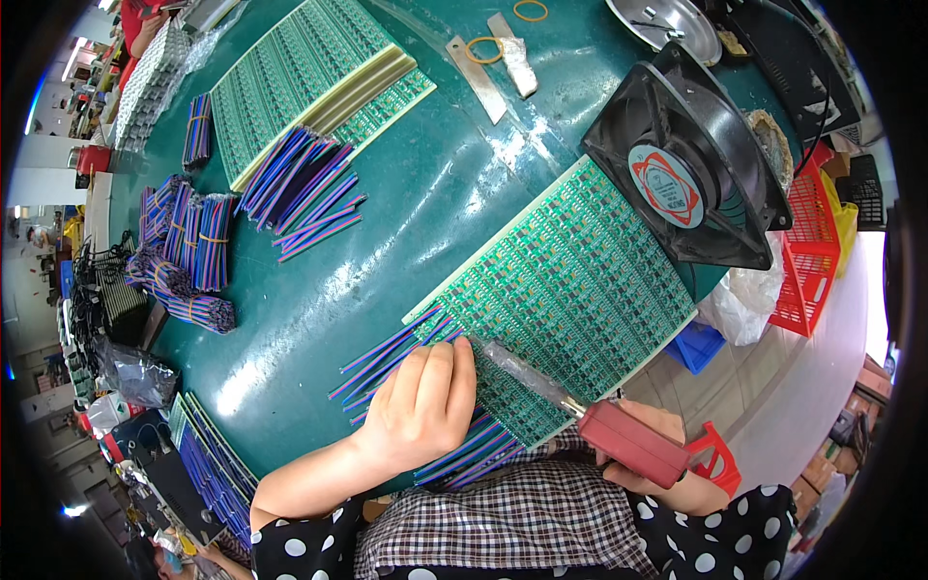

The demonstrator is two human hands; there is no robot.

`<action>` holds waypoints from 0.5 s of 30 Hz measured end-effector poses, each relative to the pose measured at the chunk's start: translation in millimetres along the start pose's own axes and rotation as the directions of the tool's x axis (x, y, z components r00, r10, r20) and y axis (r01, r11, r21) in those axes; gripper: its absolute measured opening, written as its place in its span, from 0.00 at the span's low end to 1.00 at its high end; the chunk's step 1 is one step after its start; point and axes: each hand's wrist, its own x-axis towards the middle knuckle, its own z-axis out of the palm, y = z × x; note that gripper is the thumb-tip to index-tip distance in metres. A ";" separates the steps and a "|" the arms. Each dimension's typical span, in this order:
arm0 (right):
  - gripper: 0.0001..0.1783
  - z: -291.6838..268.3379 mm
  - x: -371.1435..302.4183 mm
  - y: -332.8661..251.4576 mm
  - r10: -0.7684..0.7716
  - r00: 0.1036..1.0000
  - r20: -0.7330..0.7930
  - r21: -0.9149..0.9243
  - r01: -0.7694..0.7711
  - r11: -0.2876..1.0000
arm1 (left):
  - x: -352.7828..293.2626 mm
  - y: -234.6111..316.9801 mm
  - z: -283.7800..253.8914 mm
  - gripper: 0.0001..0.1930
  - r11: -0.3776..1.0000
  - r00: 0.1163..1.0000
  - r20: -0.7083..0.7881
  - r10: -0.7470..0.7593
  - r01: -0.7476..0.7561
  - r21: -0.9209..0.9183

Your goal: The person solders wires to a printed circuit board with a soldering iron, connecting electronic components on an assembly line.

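Note:
A green circuit board panel (580,275) with rows of small parts lies at an angle in front of me. My left hand (421,401) is closed over its near left part, fingertips pinched on a thin ribbon wire whose end is mostly hidden. Short blue, pink and black ribbon wires (379,360) stick out from the panel's left edge; more ribbon wires (476,452) hang at the near edge. In my right hand (665,420) is a soldering gun (633,443) with a red body. Its tip reaches over the panel close to my left fingertips.
A black fan (681,164) stands at the panel's far right. Farther left are stacked circuit panels (300,72), loose ribbon wires (302,184) and banded wire bundles (198,242). Metal strips (476,77) and a metal dish (667,24) lie at the back. Red baskets (810,251) stand right.

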 end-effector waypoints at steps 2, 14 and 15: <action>0.39 -0.6 -4.6 0.5 0.020 1.000 -0.001 0.021 -0.020 1.000 | 0.6 0.2 -0.4 0.15 1.000 1.000 0.001 0.006 -0.006 0.014; 0.41 -9.9 -17.0 -3.6 0.273 0.955 0.118 0.099 -0.285 0.953 | -0.1 -3.3 1.1 0.13 0.994 0.997 -0.010 0.073 -0.072 0.086; 0.41 -9.2 -18.3 -4.4 0.362 0.923 0.131 0.132 -0.378 0.916 | -0.4 -1.7 0.9 0.13 0.994 0.997 -0.009 0.073 -0.072 0.087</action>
